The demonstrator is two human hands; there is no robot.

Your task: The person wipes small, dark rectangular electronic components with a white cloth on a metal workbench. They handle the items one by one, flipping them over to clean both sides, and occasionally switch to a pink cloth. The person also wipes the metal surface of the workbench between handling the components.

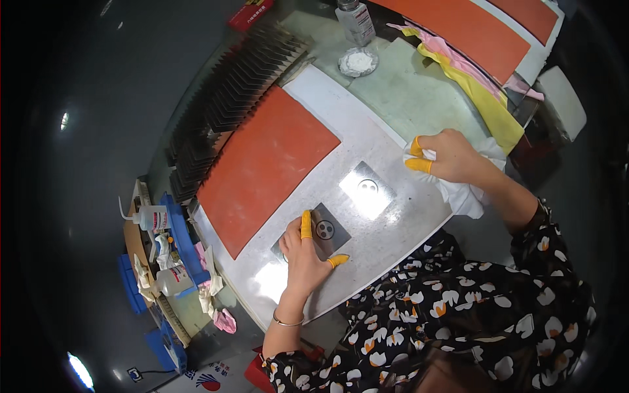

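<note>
- Orange-red mat [268,170] on a pale work board [419,187] = landmark, head view; sides as seen in pic.
- L hand [303,263]: wide; thumb & index spread, yellow finger covers [306,226] on, laid over shiny plate [335,237]. Can't tell if it grips or just steadies.
- That plate: lies flat, R of mat's lower end, apart from it; partly hidden by hand; dark ring w/ three round marks shows.
- R hand [453,156]: closed on bunched white cloth [462,196], well R of mat, covered thumb & finger pinching it. Cloth's not on either plate.
- 2nd plate [372,204]: flat, R of mat, btwn mat & cloth, similar round mark, strong glare; no hand on it.
- Row of upright dark sheets [226,108]: along mat's upper L edge.
- Dish [343,64] w/ white stuff, plus bottle [356,26]: past mat's top, to R.
- Progress (my read): prob. mid-job, 1st plate under hand, cloth ready. Wiping looks unfinished, but glare hides surface, so can't confirm. 2nd plate: done or waiting, can't tell. Same w/ dark sheets; no. left unclear.
</note>
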